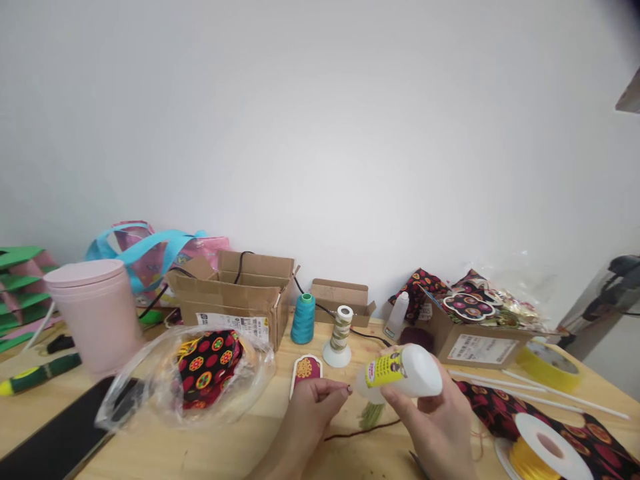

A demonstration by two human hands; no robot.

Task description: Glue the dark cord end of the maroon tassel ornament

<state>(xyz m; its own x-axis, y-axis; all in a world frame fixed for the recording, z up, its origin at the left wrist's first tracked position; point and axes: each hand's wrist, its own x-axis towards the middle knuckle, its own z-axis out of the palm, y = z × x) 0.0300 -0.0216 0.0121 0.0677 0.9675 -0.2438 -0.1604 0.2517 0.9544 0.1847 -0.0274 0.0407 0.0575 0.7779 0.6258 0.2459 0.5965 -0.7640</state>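
My right hand [440, 423] grips a white glue bottle [400, 373] with a yellow label, tilted so its narrow end points left. Facing that end, my left hand [315, 413] has thumb and forefinger pinched together. A tiny dark bit shows at those fingertips, too small to name. Partly behind my left hand lies a dark red tag [307, 370] with a gold pattern and white edge. Below the bottle is a green tassel [371, 415], its upper part hidden. A dark red cord [360, 434] runs over the wood between my hands.
Teal thread [303, 320] and a gold-white spool [342, 333] stand behind. Cardboard boxes [230, 300] line the wall. A pink cup [97, 320], phone [60, 427] and bagged patterned fabric [210, 367] lie left; a yellow ribbon spool [533, 460] and white sticks [565, 391] lie right.
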